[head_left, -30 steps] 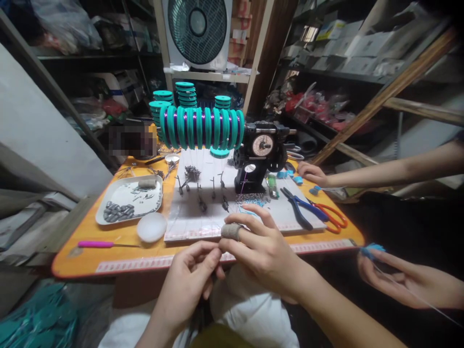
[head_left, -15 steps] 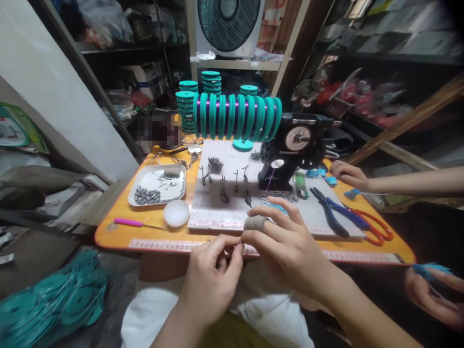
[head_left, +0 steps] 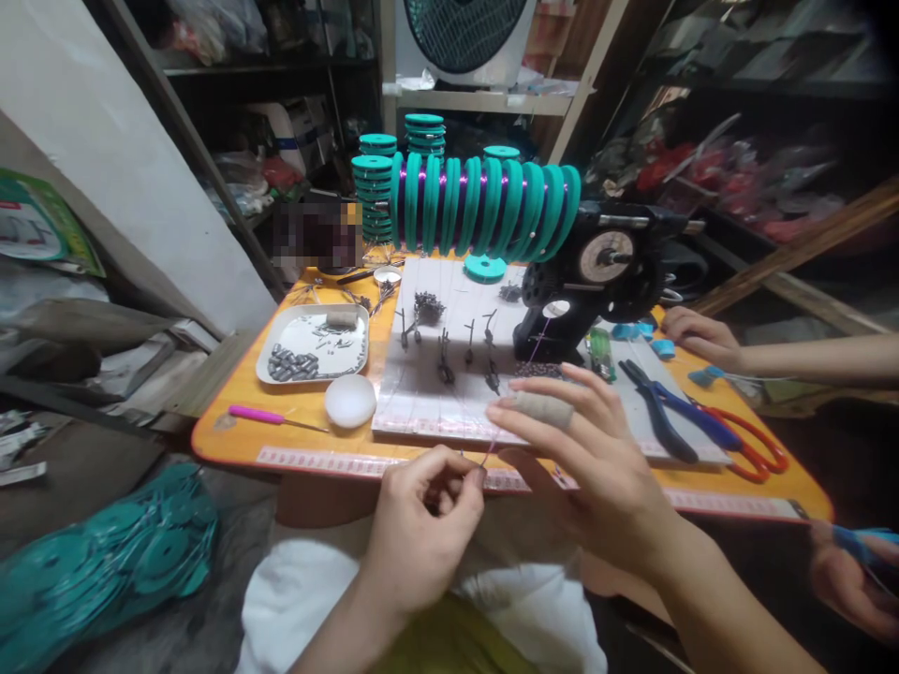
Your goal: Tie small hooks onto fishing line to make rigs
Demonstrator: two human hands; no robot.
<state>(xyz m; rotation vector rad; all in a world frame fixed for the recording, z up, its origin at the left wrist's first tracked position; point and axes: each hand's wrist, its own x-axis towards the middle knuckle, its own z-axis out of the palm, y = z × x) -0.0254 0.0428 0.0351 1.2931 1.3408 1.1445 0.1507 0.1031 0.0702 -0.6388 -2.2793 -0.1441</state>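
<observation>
My left hand [head_left: 428, 524] is closed in a pinch in front of the table's near edge. Between its thumb and index finger is a thin purplish fishing line [head_left: 490, 452], rising toward my right fingertips. My right hand [head_left: 596, 459] is held just beside it, fingers stretched and apart, with a beige wrap [head_left: 544, 409] around one finger. Whether its index finger touches the line I cannot tell. Beyond both hands stands a black winding device [head_left: 596, 271] carrying a row of teal foam spools [head_left: 484, 208] wound with purple line. Small dark weighted pieces [head_left: 445, 360] hang or stand on the white board [head_left: 414, 402].
Left on the orange table are a white tray [head_left: 281, 320] of grey sinkers, a white round lid [head_left: 349, 402] and a pink-handled needle tool [head_left: 259, 415]. Pliers [head_left: 664, 417] and red-handled scissors [head_left: 755, 449] lie right. Another person's hands [head_left: 702, 337] are at the right edge.
My right hand has drawn away from my left to the right, its fingers spreading, and a stretch of purplish line now shows between them. The view has shifted slightly.
</observation>
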